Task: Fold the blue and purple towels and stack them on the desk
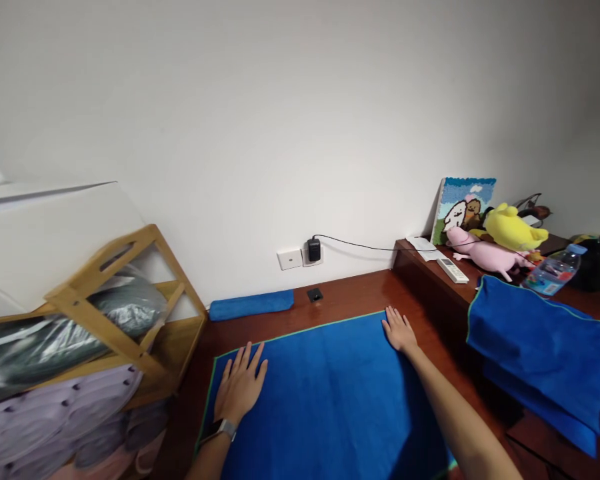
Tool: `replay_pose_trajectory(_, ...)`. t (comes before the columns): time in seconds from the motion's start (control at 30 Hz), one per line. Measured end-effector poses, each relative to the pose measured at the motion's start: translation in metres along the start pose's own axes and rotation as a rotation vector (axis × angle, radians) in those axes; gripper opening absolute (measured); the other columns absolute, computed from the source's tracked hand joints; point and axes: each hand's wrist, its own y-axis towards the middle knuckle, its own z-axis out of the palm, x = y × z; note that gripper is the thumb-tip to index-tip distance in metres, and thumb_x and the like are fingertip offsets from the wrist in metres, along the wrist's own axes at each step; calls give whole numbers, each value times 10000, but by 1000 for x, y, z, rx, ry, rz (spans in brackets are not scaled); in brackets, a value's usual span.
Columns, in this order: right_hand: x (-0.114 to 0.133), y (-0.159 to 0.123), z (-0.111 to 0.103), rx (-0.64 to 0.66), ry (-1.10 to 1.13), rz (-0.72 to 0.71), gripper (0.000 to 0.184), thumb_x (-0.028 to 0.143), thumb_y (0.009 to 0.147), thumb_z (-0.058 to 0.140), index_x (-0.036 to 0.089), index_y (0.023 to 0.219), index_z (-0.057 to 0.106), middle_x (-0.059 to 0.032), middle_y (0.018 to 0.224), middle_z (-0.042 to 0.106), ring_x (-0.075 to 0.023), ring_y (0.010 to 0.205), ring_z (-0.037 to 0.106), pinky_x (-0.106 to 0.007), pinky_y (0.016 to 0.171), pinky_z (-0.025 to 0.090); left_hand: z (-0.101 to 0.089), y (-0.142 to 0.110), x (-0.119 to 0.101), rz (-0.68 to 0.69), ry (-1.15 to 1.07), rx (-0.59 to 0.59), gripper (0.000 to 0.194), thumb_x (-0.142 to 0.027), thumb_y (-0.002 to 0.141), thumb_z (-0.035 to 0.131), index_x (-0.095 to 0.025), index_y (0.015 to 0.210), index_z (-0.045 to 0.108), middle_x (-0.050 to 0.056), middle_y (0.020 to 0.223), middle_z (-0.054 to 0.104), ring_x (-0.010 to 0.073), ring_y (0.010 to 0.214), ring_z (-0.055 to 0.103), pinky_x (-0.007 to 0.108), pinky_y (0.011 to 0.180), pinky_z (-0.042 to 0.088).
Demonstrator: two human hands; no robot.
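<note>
A blue towel [330,387] with a green edge lies spread over the dark red wooden surface [350,295]. My left hand [241,383] rests flat near its far left corner, fingers spread. At the far right corner, my right hand [399,330] also lies flat on the cloth with fingers stretched out. Neither hand grips anything. Behind the spread towel, a folded blue cloth [251,305] sits along the wall. The towel's near edge is mostly out of view.
To the right, another blue towel [545,347] drapes over a raised ledge that holds a pink plush toy [485,257], a yellow plush toy [513,228], a remote [452,271] and a bottle [555,270]. A wooden rack [165,340] stands left. A black charger [313,250] is plugged into the wall.
</note>
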Motion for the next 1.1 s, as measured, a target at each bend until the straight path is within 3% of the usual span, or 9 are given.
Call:
replay_pose_trajectory(0.2, -15, 5, 12, -31, 10, -19, 691, 477, 1099, 119, 157, 1712, 138, -28, 1770, 148, -187, 1642, 105, -418, 1324, 68, -3, 2, 0, -8, 1, 12, 628, -501, 1033, 353, -264, 1608, 443, 91, 1732, 361, 294, 1598, 326, 542, 1297, 249)
replay_pose_trajectory(0.37, 12, -10, -9, -50, 22, -6, 679, 400, 1092, 189, 86, 1693, 218, -81, 1759, 195, -231, 1638, 144, -452, 1326, 90, -27, 6, -11, 12, -51, 73, 610, -493, 1053, 321, -248, 1593, 464, 112, 1701, 417, 282, 1570, 387, 547, 1274, 312)
replay_pose_trajectory(0.47, 75, -50, -11, -229, 95, -139, 641, 304, 1080, 211, 67, 1665, 319, -119, 1737, 279, -244, 1628, 197, -439, 1328, 95, -40, -12, -23, 68, -102, -30, 600, -456, 1069, 300, -222, 1601, 448, 114, 1683, 449, 262, 1560, 406, 520, 1282, 327)
replay_pose_trajectory(0.53, 136, -90, 0, -271, 189, -348, 604, 295, 1083, 247, 110, 1632, 417, -116, 1690, 401, -242, 1597, 291, -437, 1330, 128, -41, -38, -28, 89, -104, -83, 597, -437, 1072, 295, -199, 1593, 460, 109, 1666, 476, 253, 1552, 421, 498, 1285, 337)
replay_pose_trajectory(0.63, 230, -151, 28, -199, 298, -685, 561, 376, 1098, 339, 190, 1615, 457, -80, 1625, 514, -241, 1542, 396, -458, 1324, 197, -33, -87, -20, 116, -60, -61, 584, -430, 1055, 319, -199, 1546, 534, 95, 1634, 522, 268, 1527, 460, 503, 1257, 388)
replay_pose_trajectory(0.73, 299, -190, 50, -124, 335, -795, 571, 389, 1109, 327, 157, 1621, 432, -95, 1639, 492, -249, 1556, 370, -473, 1318, 232, -23, -122, 0, 143, -4, -13, 572, -375, 1021, 332, -198, 1496, 597, 96, 1597, 563, 279, 1500, 498, 522, 1236, 415)
replay_pose_trajectory(0.8, 321, -199, 57, -65, 339, -798, 588, 399, 1115, 307, 131, 1629, 407, -110, 1668, 442, -255, 1580, 326, -488, 1316, 236, -20, -130, 9, 157, 17, 13, 578, -347, 1010, 319, -188, 1486, 608, 96, 1593, 565, 273, 1497, 502, 516, 1236, 417)
replay_pose_trajectory(0.93, 295, -186, 57, 4, 325, -729, 610, 451, 1116, 295, 179, 1659, 351, -86, 1705, 360, -239, 1608, 259, -514, 1322, 197, -25, -129, 9, 133, 0, -1, 620, -425, 1041, 289, -198, 1590, 467, 81, 1659, 480, 267, 1539, 443, 509, 1250, 395)
replay_pose_trajectory(1.1, 146, -138, 33, -30, 197, -401, 632, 420, 1107, 231, 171, 1685, 291, -77, 1740, 252, -233, 1626, 200, -481, 1329, 130, -30, -127, 3, 104, -42, -18, 661, -483, 1044, 277, -210, 1639, 370, 88, 1679, 454, 259, 1551, 423, 520, 1272, 352)
